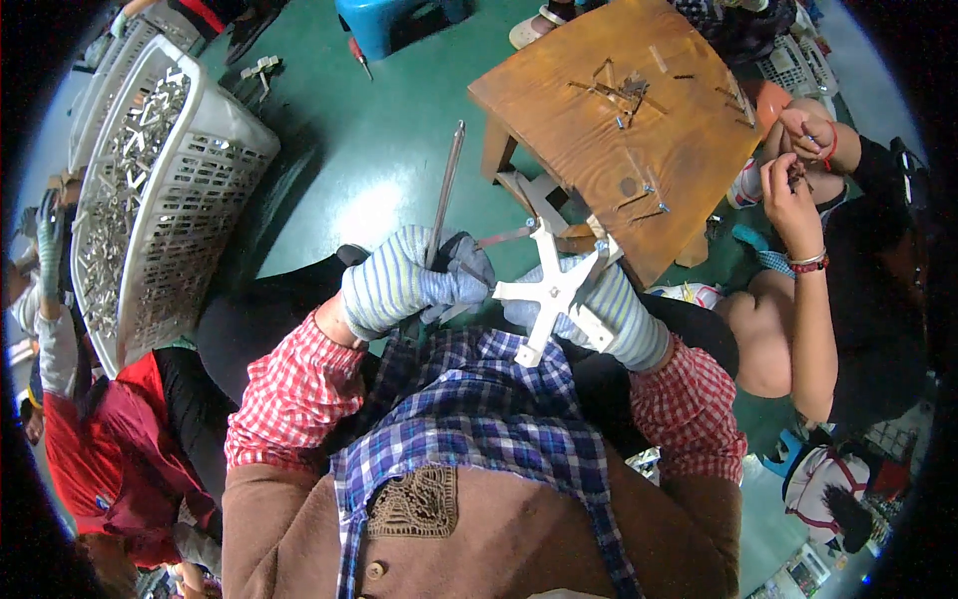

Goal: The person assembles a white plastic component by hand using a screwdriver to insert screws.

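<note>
My left hand (pixel 414 282), in a blue-and-white striped glove with dark fingertips, is closed around a screwdriver (pixel 446 190). Its long metal shaft points up and away, while the handle is hidden in the glove. Close by, my right hand (pixel 624 314), gloved the same way, grips a white five-armed star-shaped base (pixel 552 292) from behind and the right. Blue-tipped screws (pixel 602 246) show near its far arms. The left fingertips are next to the star's left arm; whether they touch it, I cannot tell. Both hands are above my plaid apron (pixel 479 399).
A wooden table (pixel 559 90) stands ahead right, with small metal strips (pixel 624 90) and screws on it. At left is a white basket (pixel 200 180) full of metal pieces. A red-handled screwdriver (pixel 357 52) lies on the floor near a blue stool (pixel 374 25). Co-workers sit at both sides.
</note>
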